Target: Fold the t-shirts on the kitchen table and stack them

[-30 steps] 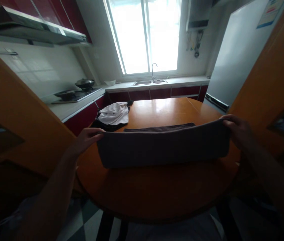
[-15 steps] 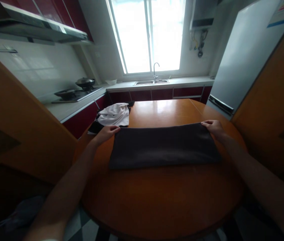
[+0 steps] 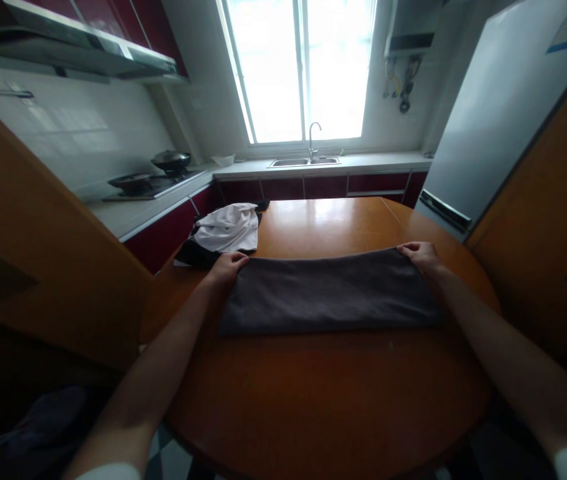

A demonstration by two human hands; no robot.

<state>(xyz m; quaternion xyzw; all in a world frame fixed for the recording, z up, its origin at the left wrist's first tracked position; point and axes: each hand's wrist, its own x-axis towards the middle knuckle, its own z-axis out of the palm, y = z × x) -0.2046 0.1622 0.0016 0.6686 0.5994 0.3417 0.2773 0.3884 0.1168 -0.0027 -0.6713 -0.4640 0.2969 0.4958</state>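
Observation:
A dark grey folded cloth [image 3: 331,293], perhaps a garment, lies in a wide band across the wooden table [image 3: 333,387]. My left hand [image 3: 229,267] is closed on its far left corner, thumb against fingers. At the far right corner, my right hand [image 3: 421,257] pinches the same edge. Between the two hands the far edge sags slightly, while the near edge rests on the tabletop. Just beyond my left hand sits a heap of clothes, with a white garment [image 3: 228,227] on top of a black one [image 3: 193,255].
Behind the table runs a counter with a sink [image 3: 291,163] and tap. A stove [image 3: 148,190] with two pans stands at the left, a fridge [image 3: 483,113] at the right. Wooden panels [image 3: 58,220] flank both sides of the table.
My left hand has moved a little to the right and my right hand slightly to the left, both with the cloth's corners. The far edge now sags more and the cloth's surface looks more rumpled.

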